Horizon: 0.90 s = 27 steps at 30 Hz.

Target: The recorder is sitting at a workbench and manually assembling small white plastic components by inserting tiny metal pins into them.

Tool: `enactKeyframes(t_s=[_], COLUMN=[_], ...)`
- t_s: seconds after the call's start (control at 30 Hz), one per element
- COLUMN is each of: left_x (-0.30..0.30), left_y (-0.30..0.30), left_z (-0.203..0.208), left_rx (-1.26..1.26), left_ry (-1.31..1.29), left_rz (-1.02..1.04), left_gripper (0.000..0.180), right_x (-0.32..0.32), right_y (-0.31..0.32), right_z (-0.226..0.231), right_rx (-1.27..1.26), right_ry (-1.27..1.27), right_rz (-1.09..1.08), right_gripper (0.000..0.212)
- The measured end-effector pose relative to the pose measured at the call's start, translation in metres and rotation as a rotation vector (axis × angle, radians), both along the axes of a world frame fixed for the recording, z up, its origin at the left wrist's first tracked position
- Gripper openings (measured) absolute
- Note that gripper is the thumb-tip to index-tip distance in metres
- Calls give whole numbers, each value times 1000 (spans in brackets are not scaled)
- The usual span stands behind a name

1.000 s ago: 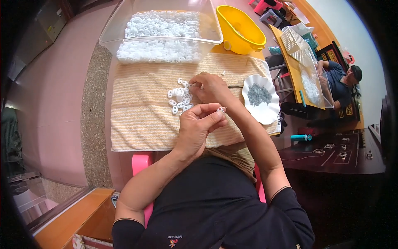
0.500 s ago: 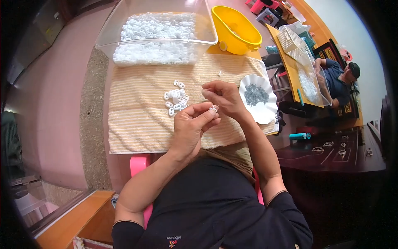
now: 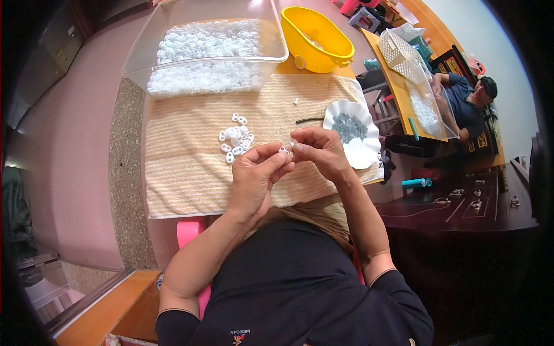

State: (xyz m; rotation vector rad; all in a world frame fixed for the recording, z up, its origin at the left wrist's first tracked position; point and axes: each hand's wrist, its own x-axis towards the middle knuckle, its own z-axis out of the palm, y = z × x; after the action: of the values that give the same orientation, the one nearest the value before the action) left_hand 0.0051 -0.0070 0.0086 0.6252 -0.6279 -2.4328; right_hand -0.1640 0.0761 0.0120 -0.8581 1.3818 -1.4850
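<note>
I see the pile at left; nearer, the left hand pinches a white piece; the right hand has left the pile to meet it, so both now work there, but I can't tell whether the right grip holds anything.

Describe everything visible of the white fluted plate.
The white fluted plate has a wavy rim and looks like thin plastic or paper. It lies face up near the right edge of the striped towel, just right of the right hand. Small grey pieces lie heaped on its far part. Whether the hand or the dark rod touches its left rim is unclear.
</note>
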Motion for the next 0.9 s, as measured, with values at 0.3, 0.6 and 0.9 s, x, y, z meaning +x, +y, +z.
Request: enactKeyframes(t_s=[0.3, 0.6, 0.9], left_x=[-1, -2, -2], left_y=[-1, 1, 1], left_z=[-3, -3, -4], left_rx=[5, 4, 5], left_ry=[10, 6, -3], left_rz=[-14, -19, -16], left_gripper=[20, 20, 20], right_x=[5, 5, 5], right_y=[5, 9, 10], right_z=[-2, -9, -14], right_rx=[-24, -36, -37], right_ry=[-99, -130, -116], right_rz=[54, 45, 22], right_gripper=[30, 29, 25])
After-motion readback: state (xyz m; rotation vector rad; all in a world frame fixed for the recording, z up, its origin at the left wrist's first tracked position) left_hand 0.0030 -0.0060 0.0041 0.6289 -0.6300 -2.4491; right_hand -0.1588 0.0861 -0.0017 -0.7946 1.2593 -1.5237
